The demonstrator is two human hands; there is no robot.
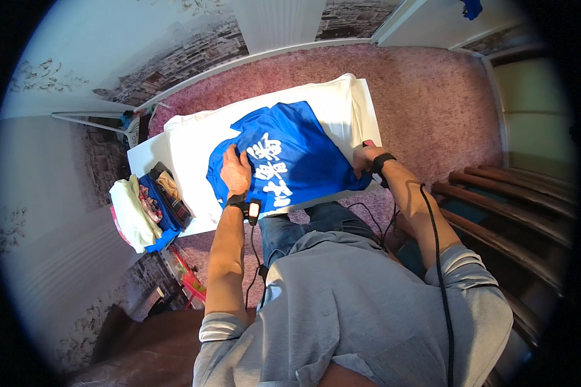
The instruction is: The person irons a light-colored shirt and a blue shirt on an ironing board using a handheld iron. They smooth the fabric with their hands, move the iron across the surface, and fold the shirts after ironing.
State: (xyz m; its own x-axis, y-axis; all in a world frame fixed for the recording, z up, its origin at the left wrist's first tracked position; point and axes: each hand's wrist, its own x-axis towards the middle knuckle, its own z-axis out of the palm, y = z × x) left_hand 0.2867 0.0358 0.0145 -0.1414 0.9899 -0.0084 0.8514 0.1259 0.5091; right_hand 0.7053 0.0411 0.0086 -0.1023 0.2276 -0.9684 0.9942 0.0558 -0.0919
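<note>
A blue T-shirt (305,145) with white printed characters lies spread on a white cloth (198,130) that covers most of a white table (150,155). My left hand (236,169) rests on the shirt's left part with its fingers spread, just left of the print. At the shirt's lower right corner, near the table's right edge, is my right hand (364,159); its fingers are bent at the blue fabric, and whether they pinch it is not clear. A small pink and black thing (368,143) shows beside the right hand. Both wrists wear black straps with small devices.
A stack of folded clothes (143,208) sits at the table's left end. A dark wooden slatted frame (508,203) stands at the right. Brown covering (150,343) lies at the lower left. Black cables hang near both arms. Pink carpet (431,106) surrounds the table.
</note>
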